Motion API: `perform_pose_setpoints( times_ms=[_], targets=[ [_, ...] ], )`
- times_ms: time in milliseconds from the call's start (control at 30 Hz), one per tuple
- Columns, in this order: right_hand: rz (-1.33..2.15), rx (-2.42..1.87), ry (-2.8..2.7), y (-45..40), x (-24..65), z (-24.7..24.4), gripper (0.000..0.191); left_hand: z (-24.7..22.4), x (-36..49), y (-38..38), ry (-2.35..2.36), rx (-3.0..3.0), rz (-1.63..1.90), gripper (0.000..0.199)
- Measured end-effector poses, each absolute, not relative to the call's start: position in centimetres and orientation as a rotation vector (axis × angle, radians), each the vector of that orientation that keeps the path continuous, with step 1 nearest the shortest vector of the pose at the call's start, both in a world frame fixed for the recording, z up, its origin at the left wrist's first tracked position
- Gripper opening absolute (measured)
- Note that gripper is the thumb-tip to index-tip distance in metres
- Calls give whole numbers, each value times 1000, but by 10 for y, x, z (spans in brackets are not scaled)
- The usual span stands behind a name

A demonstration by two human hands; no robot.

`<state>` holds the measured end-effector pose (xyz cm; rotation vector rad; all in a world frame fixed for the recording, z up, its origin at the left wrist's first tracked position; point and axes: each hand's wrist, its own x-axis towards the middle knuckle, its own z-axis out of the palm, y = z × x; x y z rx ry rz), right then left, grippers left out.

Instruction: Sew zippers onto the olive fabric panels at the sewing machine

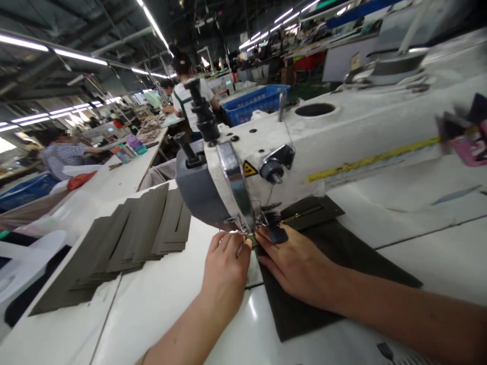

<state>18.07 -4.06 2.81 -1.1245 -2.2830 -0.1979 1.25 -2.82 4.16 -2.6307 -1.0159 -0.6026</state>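
Observation:
Both hands meet below the needle area of a white sewing machine (pixel 342 137). My left hand (pixel 226 268) has its fingers curled, thumb and index pinching a small greenish piece (pixel 251 240) by the presser foot. Flat on the dark fabric panel (pixel 297 309) lies my right hand (pixel 300 263), its fingers stretched toward the same spot, partly behind the black round part near the needle. The panel spreads beneath my right hand and forearm, and a strip with a slot and zipper (pixel 310 213) lies behind it.
A fanned stack of dark fabric pieces (pixel 125 238) lies on the table left of the machine. Pink-handled scissors (pixel 472 147) are at the right edge. Behind are a blue crate (pixel 254 104), a purple and teal bottle (pixel 136 144) and people at other tables.

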Motion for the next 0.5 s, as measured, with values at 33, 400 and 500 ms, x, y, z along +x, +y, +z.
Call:
perform_pose_setpoints(
  times_ms=[33,400,500],
  targets=[
    [-195,-1125,-2286,-41,181,27,32,41,13,-29,-1027,-2638,-604,21],
    [-103,-1124,-2319,-36,181,17,30,31,10,-25,-1057,-2597,-682,18],
    [-105,-1090,-2296,-35,180,18,32,30,10,-23,-1057,-2580,-726,16]
  ],
)
